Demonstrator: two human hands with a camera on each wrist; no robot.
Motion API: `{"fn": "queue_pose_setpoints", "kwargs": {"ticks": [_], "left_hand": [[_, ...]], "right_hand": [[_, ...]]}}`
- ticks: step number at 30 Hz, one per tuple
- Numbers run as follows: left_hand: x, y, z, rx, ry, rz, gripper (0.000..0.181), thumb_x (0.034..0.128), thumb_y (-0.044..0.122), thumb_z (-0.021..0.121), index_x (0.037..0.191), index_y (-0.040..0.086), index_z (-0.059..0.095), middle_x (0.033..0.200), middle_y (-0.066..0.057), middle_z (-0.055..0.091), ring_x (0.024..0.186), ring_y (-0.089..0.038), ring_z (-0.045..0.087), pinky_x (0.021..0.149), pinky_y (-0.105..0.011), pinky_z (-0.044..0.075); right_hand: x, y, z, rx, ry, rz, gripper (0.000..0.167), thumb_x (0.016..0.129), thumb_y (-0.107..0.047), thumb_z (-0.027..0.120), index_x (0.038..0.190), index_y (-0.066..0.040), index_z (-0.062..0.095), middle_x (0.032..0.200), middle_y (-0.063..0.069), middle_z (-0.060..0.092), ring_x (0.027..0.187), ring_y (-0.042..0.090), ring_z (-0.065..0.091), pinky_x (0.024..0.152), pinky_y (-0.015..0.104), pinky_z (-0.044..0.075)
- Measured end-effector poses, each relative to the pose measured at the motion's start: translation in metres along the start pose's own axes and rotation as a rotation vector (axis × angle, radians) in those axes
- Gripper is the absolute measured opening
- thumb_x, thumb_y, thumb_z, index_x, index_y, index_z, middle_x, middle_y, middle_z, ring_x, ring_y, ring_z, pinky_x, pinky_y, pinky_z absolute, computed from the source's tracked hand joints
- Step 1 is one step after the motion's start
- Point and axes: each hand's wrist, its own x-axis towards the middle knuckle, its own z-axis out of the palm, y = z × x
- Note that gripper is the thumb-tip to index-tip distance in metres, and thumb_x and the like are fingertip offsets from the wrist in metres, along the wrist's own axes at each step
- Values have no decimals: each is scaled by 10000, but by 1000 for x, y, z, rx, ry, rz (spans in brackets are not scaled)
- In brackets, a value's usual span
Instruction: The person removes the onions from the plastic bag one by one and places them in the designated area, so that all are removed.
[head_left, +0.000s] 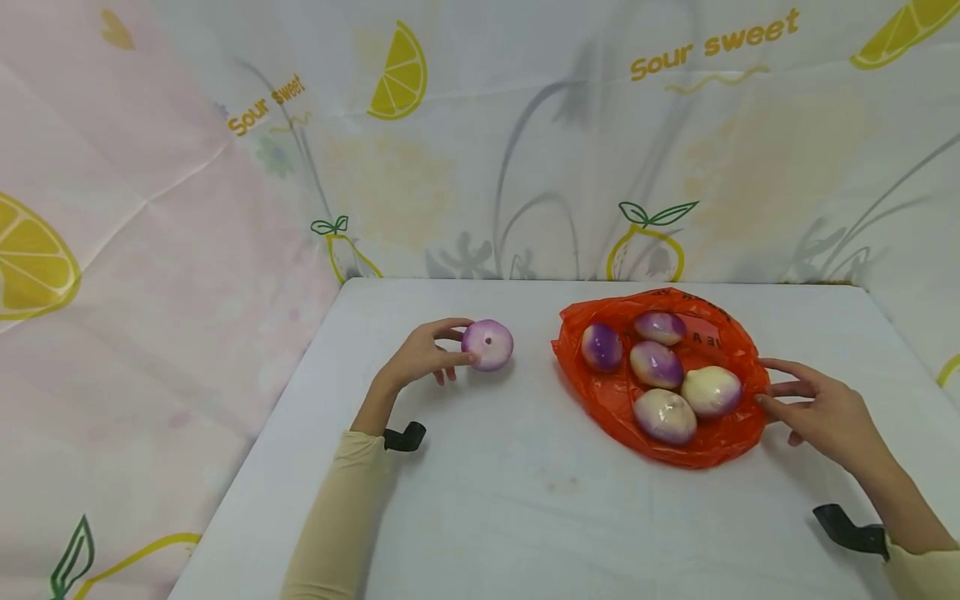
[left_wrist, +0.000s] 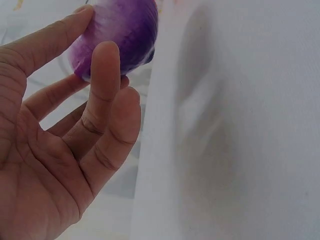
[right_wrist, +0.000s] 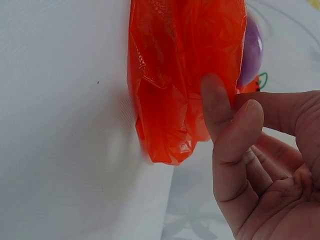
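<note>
The left hand pinches a purple-and-white onion between thumb and fingertips, two other fingers loosely bent and off it, as the left wrist view shows. The onion is over the left part of the desk, apart from the red bag; judging by its shadow in that view, it is raised a little. The right hand pinches the bag's right rim between thumb and fingers. The bag lies open with its sides rolled low, and five other onions sit inside, most of them bunched toward the middle and right.

To do this well, the grip on the onion should sit around its widest part, since the skin looks glossy and a hold at the tips alone could let it roll out. Bringing a third finger in under it would steady it. The right hand should hold the rim lightly but firmly, without lifting: the plastic looks thin, and a tug could tip the loose onions together or fold the side over them. Slow, level movements suit such round things.
</note>
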Motion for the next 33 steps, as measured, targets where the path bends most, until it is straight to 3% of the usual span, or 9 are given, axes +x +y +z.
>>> {"fn": "queue_pose_setpoints", "kwargs": {"ticks": [10,17,23,33], "left_hand": [[-5,-15,-14,29,48,-37,607,827,225,818,1371,149,559,1238,-180,617,580,-313,661,502,-429,563],[-9,-15,-22,71,61,-72,621,848,207,799,1399,124,526,1271,-208,595,607,-330,668,528,-462,567],[-8,-23,-24,98,61,-76,621,843,233,803,1393,148,529,1279,-188,595,590,-272,669,506,-410,563],[-8,-21,-21,112,43,-68,603,851,220,796,1388,155,531,1278,-182,602,592,-264,670,497,-396,557]], "right_hand": [[0,3,0,-11,2,-14,611,981,-289,629,1445,31,394,1181,394,566,638,209,671,499,307,544],[1,3,1,-5,8,-23,606,979,-292,629,1445,24,404,1172,390,574,632,194,671,496,314,547],[1,2,1,-4,-6,-3,612,983,-309,620,1445,26,399,1186,394,563,637,205,665,502,317,549],[1,3,2,5,-4,-1,612,984,-303,619,1446,30,394,1193,401,553,668,214,677,505,317,553]]}}
